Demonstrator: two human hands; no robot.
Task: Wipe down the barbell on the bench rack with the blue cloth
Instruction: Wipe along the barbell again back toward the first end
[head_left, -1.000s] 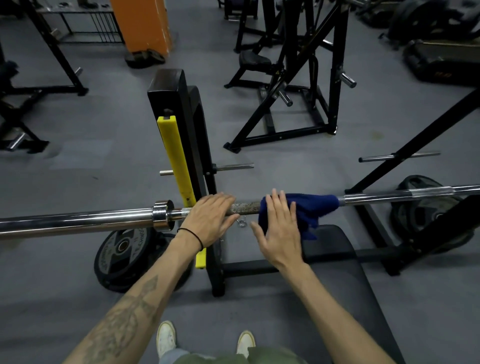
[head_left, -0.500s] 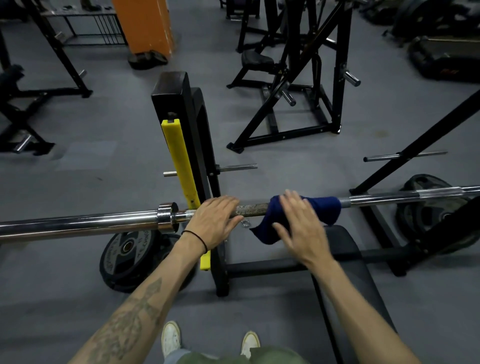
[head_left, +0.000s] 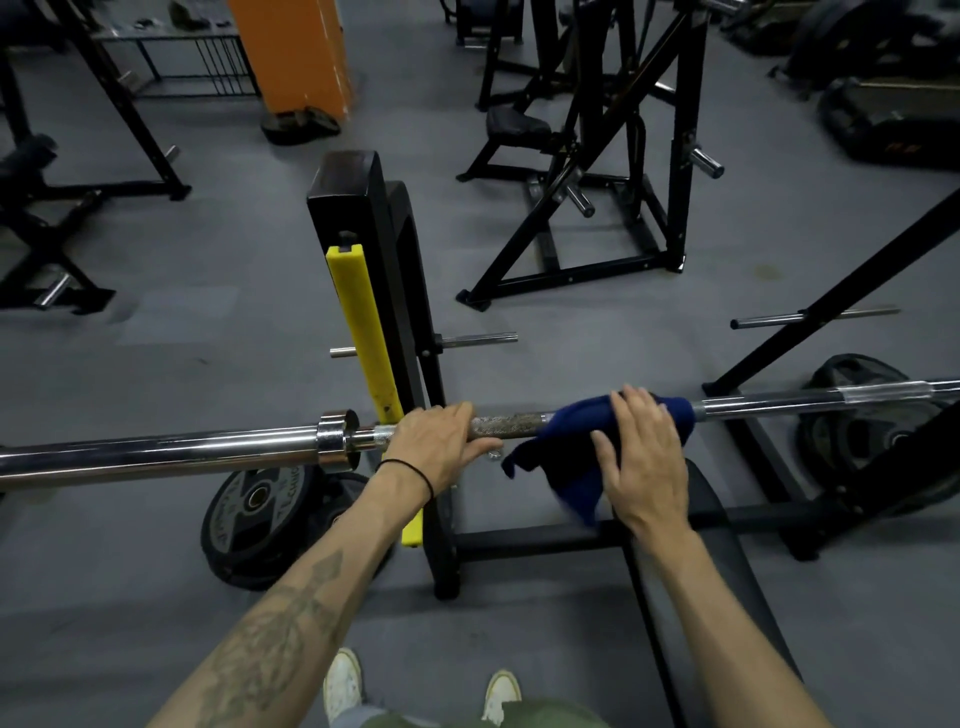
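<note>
The barbell (head_left: 156, 454) runs 9-to-3 o'clock across the rack; the left hand (head_left: 434, 447) clasps it, the flat-fingered right hand (head_left: 641, 457) presses the blue cloth (head_left: 576, 441) on at 3 o'clock, unwiped shaft beyond.

Blue cloth (head_left: 576, 447) over a chrome barbell (head_left: 171, 454) with a rust-speckled grip, yellow strip (head_left: 366, 332) on the black rack upright (head_left: 358, 208), grey floor (head_left: 208, 249), orange pillar (head_left: 291, 52).

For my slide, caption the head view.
Right hand presses blue cloth on racked barbell; left hand steadies it.
</note>
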